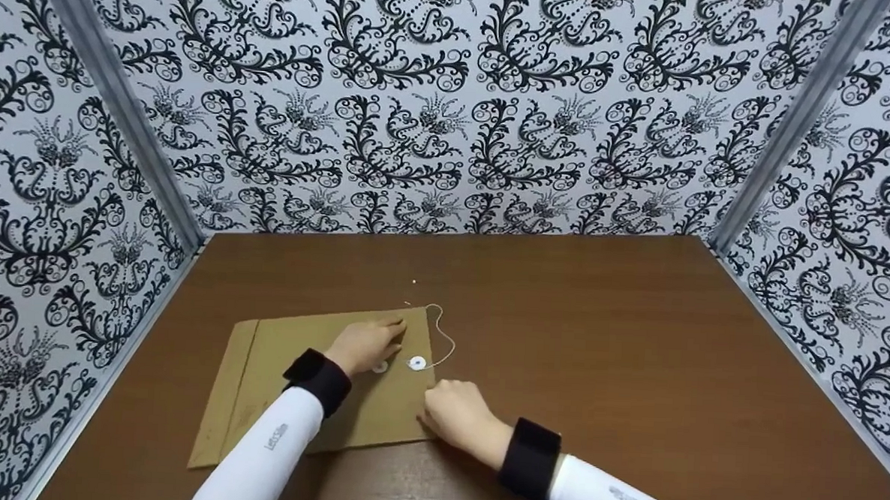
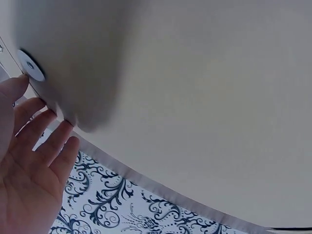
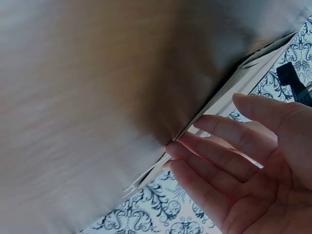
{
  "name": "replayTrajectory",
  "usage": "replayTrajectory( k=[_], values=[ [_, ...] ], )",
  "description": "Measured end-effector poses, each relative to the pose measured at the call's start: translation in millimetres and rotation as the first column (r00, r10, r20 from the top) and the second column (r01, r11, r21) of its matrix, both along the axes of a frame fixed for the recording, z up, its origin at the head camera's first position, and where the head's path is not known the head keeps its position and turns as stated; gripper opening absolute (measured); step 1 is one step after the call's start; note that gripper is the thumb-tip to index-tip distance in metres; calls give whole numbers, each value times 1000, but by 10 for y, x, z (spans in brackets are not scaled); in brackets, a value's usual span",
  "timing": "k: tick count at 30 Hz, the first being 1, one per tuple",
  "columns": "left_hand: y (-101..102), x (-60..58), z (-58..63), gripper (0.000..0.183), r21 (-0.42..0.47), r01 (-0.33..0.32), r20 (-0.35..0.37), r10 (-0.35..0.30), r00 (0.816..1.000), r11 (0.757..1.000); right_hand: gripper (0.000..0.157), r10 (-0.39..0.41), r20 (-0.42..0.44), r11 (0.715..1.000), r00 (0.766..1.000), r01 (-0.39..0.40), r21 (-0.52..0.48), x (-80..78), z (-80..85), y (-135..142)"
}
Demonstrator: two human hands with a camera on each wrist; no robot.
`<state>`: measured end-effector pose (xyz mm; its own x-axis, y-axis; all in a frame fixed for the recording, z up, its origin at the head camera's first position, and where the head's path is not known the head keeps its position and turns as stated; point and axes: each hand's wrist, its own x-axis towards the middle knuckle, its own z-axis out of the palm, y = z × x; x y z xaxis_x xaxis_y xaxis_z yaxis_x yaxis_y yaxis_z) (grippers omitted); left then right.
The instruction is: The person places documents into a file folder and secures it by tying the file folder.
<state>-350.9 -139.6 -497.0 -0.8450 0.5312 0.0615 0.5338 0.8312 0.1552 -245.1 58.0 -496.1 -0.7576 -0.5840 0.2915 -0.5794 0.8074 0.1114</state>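
Observation:
A brown kraft string-tie envelope (image 1: 298, 349) lies flat on the brown table (image 1: 598, 347). Two round white buttons sit on it: one near the right edge, with a thin white string (image 1: 452, 344) trailing from it, and another button (image 2: 31, 65) partly covered by my left hand. My left hand (image 1: 366, 344) rests on the envelope's upper face, fingers extended and fingertips touching the paper. At the envelope's right edge is my right hand (image 1: 459, 414); in the right wrist view its fingertips (image 3: 178, 148) touch that edge, while the thumb stands apart.
Patterned black-and-white walls (image 1: 420, 129) enclose the table at the back and both sides. A tiny white speck (image 1: 413, 282) lies on the table beyond the envelope. Dark bands (image 1: 530, 460) circle both wrists over white sleeves.

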Motion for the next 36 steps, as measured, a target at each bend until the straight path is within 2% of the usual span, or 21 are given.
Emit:
replayTrajectory(
  k=[8, 15, 20, 26, 33, 36],
  values=[
    [156, 7, 14, 46, 8, 17, 26, -17, 1000, 1000, 29, -14, -44, 999, 999, 13, -36, -44, -6, 269],
    [250, -11, 11, 46, -34, 63, -76, -65, 995, 997, 30, -84, -29, 996, 996, 82, -47, -148, 5, 443],
    [312, -7, 21, 47, -81, 63, -79, -70, 994, 995, 28, -86, -56, 996, 995, 85, -22, -225, -8, 577],
    [362, -1, 8, 48, -94, 46, -85, -54, 995, 995, 25, -93, -74, 996, 993, 92, -11, -321, -38, 714],
    [405, -8, 17, 55, -117, 18, -21, -20, 1000, 993, 28, -119, -142, 992, 983, 123, 17, -449, -72, 829],
    [418, -10, 26, 60, -135, 10, 2, -10, 1000, 991, 29, -118, -144, 992, 983, 123, 24, -516, -73, 876]
  ],
)
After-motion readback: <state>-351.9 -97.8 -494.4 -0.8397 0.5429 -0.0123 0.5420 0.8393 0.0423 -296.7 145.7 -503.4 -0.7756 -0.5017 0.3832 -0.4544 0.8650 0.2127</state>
